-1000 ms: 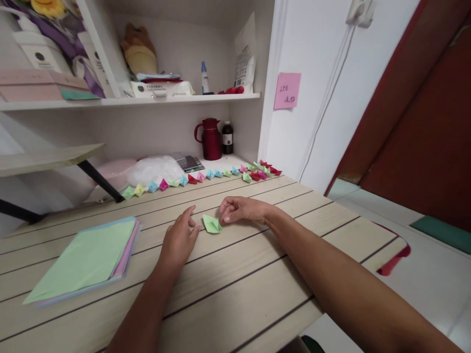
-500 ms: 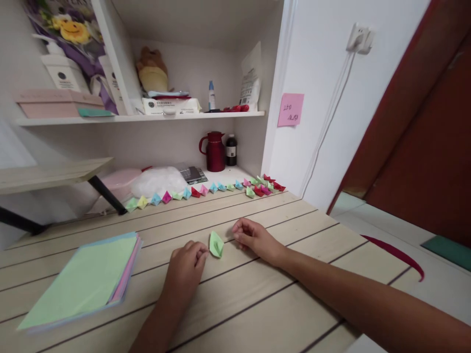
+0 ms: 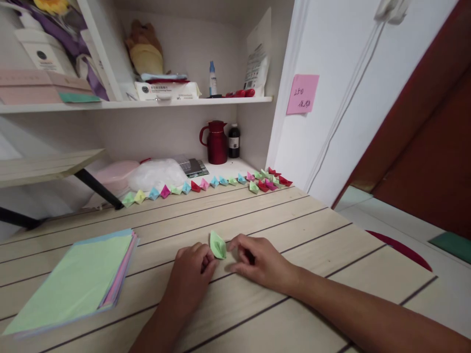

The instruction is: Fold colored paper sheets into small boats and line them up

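A folded light-green paper boat point(image 3: 218, 245) rests on the slatted wooden table between my two hands. My left hand point(image 3: 194, 272) lies just to its left, fingers curled in and thumb bent close to them. Its knuckles are beside the boat's left edge; whether they touch is unclear, and nothing shows in its fingers. On the right, my right hand point(image 3: 259, 260) has its index finger and thumb apart, the index tip close to the boat's right side. That hand holds nothing.
A stack of coloured paper point(image 3: 73, 282), green on top, lies at the left. Several small folded paper boats point(image 3: 205, 184) line the table's back edge, bunched at the right. Behind are a red jug point(image 3: 217, 143), a dark bottle point(image 3: 234, 141) and a small raised stand point(image 3: 51, 166).
My right hand has come nearer the boat, and its thumb and index finger have spread apart. My left hand has shifted slightly right and down. The camera view has shifted a little.
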`<state>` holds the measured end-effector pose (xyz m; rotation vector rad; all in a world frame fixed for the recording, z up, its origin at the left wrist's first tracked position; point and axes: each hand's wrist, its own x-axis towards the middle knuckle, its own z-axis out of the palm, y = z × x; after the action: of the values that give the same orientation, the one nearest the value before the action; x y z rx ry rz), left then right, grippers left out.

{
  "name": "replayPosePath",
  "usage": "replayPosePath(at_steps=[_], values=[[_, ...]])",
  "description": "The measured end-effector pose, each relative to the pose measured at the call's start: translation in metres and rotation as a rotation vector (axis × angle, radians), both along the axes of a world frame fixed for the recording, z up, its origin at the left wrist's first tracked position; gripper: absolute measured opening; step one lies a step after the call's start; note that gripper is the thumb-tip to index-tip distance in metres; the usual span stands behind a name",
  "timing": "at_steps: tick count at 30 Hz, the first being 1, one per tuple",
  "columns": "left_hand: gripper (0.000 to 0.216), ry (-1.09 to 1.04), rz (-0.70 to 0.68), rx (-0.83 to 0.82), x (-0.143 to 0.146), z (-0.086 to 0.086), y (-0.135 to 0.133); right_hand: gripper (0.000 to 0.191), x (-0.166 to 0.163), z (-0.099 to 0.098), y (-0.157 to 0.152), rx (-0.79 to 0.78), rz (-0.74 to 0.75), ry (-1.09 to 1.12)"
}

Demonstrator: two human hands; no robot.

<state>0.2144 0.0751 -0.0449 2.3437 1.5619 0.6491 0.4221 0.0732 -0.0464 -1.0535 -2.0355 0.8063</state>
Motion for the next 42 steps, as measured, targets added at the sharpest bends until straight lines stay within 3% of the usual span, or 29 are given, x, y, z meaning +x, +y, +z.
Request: replayPosePath(at_steps=[12, 19, 30, 37, 42], values=[[0.016, 0.011, 0.06, 0.081, 0.003, -0.005, -0.001, 0.028, -0.013, -0.001, 0.001, 0.014, -0.093, -0.128], [0.016, -0.011, 0.075, 0.055, 0.003, -0.003, -0.001, 0.007, -0.014, -0.004, 0.005, 0.067, -0.094, -0.122], [0.016, -0.011, 0.064, 0.026, 0.001, -0.004, 0.001, 0.015, -0.015, -0.003, 0.01, 0.133, -0.116, -0.145], [0.018, -0.057, 0.071, -0.024, -0.002, -0.006, 0.007, 0.017, 0.02, -0.002, 0.061, 0.279, -0.34, -0.376], [0.022, -0.081, 0.061, -0.028, -0.003, -0.007, 0.011, 0.019, 0.041, 0.003, 0.108, 0.289, -0.509, -0.427]])
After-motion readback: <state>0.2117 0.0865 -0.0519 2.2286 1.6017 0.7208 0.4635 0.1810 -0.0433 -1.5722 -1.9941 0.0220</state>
